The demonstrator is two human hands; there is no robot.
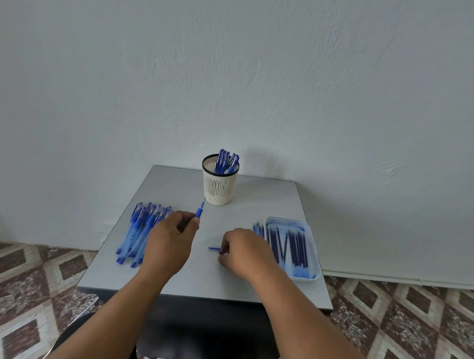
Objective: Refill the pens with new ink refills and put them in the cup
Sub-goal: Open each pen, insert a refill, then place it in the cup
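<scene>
Grey table (270, 208) against white wall (235, 70); patterned tile floor (21, 292).

Blue pens (142, 229) nr table's (171, 282) left edge; table pale grey. Cream perforated cup (220, 184) w/ dark rim at far edge. Dark-blue refills (290, 245) in white tray (315, 253), right edge. Floor (27, 284) brown/cream diamonds.

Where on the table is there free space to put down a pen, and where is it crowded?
Bare table lies right of the cup, behind the refill tray, and along the near edge under the forearms. Crowded: the pen pile by the left hand, and the tray beside the right hand.
</scene>
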